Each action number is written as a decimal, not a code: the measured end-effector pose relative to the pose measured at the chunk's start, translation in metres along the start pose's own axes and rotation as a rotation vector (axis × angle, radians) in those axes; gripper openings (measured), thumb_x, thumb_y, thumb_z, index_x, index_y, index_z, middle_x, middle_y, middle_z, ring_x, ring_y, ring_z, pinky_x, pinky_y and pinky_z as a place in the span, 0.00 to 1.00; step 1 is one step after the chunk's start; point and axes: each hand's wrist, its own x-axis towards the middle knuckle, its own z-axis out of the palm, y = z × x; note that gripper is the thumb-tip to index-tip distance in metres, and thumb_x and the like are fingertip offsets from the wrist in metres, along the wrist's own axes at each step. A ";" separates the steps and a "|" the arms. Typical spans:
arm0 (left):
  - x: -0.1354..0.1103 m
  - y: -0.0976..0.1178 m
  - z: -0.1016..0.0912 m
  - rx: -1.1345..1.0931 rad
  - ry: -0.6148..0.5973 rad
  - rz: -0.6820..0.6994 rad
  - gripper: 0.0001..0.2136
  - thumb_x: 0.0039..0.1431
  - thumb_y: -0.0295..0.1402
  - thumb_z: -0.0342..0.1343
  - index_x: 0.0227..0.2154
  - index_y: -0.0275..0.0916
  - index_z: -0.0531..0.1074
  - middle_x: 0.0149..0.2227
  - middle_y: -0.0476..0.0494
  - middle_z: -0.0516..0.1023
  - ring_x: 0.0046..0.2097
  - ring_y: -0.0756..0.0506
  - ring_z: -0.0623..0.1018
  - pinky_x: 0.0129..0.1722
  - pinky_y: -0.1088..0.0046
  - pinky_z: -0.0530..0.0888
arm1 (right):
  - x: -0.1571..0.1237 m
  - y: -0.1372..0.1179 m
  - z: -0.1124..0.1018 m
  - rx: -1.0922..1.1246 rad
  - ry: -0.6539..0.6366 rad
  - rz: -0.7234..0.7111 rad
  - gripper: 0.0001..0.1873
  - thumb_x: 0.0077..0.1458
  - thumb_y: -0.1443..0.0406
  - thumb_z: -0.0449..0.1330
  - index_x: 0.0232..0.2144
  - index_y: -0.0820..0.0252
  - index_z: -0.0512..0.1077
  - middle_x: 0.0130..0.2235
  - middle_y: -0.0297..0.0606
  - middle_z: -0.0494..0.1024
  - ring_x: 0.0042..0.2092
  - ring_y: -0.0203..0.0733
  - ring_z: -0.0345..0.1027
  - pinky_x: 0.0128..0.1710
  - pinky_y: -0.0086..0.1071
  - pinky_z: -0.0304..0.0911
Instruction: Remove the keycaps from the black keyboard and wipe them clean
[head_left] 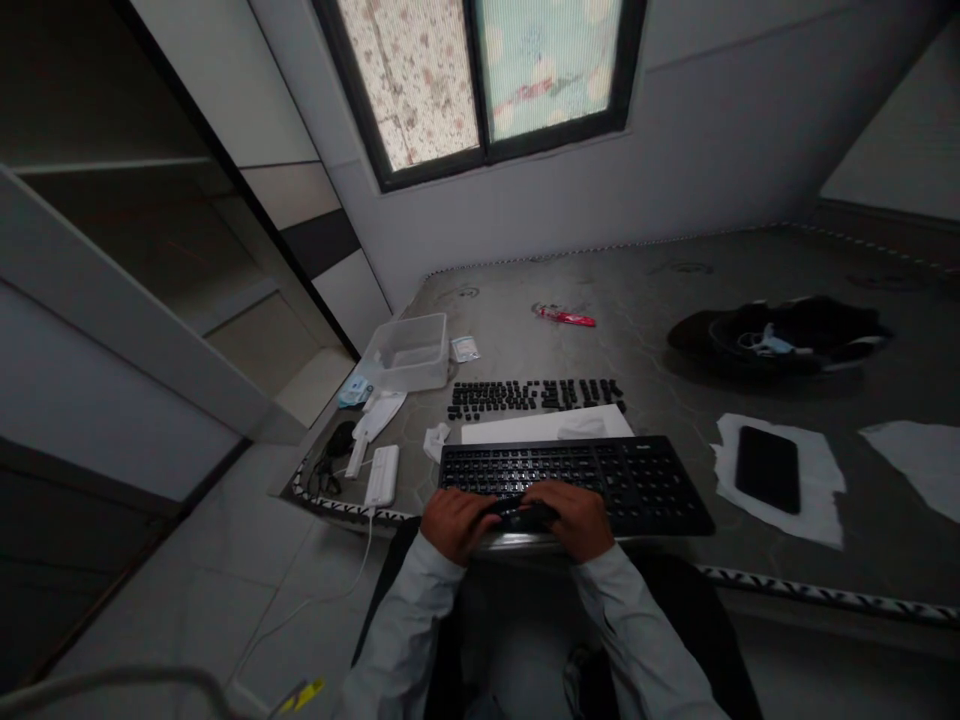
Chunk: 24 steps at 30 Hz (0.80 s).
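A black keyboard [652, 480] lies at the near edge of the mattress-like surface. Bare sockets show where its keycaps would sit. My left hand [452, 522] is closed at its front left edge, thumb and fingers pointing inward. Just to its right, my right hand [576, 515] is closed too, over the front middle. A small dark object [519, 512] is between the fingertips of both hands; its kind is too dim to make out. Behind the keyboard, loose black keycaps [495, 396] stand in rows. A white sheet or board [510, 430] lies partly under the keyboard's back edge.
At left are a clear plastic box [409, 355], a white power strip [382, 476] with a cord, and black cable [328, 460]. A red packet [566, 317] lies farther back. To the right are a phone [769, 470] on white paper and a dark cap or bag [780, 340].
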 end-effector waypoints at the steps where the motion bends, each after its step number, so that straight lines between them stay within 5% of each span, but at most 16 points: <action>1: 0.003 0.000 -0.002 0.056 -0.033 0.034 0.11 0.60 0.41 0.57 0.40 0.43 0.78 0.33 0.45 0.83 0.32 0.44 0.79 0.32 0.66 0.72 | 0.000 -0.001 0.000 0.004 0.017 -0.011 0.08 0.56 0.69 0.60 0.36 0.54 0.78 0.39 0.37 0.82 0.41 0.41 0.77 0.42 0.32 0.70; 7: 0.021 -0.013 -0.013 0.181 -0.191 0.110 0.10 0.62 0.40 0.55 0.39 0.44 0.77 0.30 0.45 0.82 0.31 0.44 0.79 0.30 0.69 0.73 | 0.000 -0.001 -0.001 0.018 0.089 0.010 0.12 0.56 0.72 0.57 0.35 0.55 0.78 0.42 0.38 0.82 0.43 0.41 0.77 0.44 0.34 0.72; 13: 0.074 -0.083 -0.027 0.157 -0.192 -0.152 0.14 0.63 0.44 0.53 0.47 0.48 0.76 0.44 0.43 0.80 0.44 0.44 0.78 0.41 0.69 0.74 | -0.002 -0.001 0.004 -0.025 0.016 0.055 0.20 0.47 0.79 0.53 0.35 0.54 0.78 0.44 0.35 0.82 0.44 0.42 0.77 0.44 0.35 0.73; 18: 0.124 -0.143 0.012 0.166 -0.299 -0.247 0.14 0.62 0.42 0.55 0.46 0.45 0.76 0.45 0.41 0.76 0.43 0.44 0.78 0.40 0.70 0.74 | 0.000 -0.004 0.009 -0.037 -0.011 0.047 0.19 0.48 0.77 0.54 0.35 0.53 0.78 0.41 0.34 0.82 0.42 0.42 0.78 0.40 0.33 0.73; 24: 0.154 -0.172 0.075 0.118 -0.606 -0.200 0.13 0.62 0.40 0.56 0.44 0.37 0.73 0.46 0.41 0.75 0.44 0.44 0.76 0.44 0.61 0.75 | 0.001 -0.001 0.011 -0.022 0.048 0.034 0.15 0.52 0.74 0.54 0.34 0.53 0.77 0.37 0.36 0.83 0.39 0.41 0.78 0.38 0.31 0.73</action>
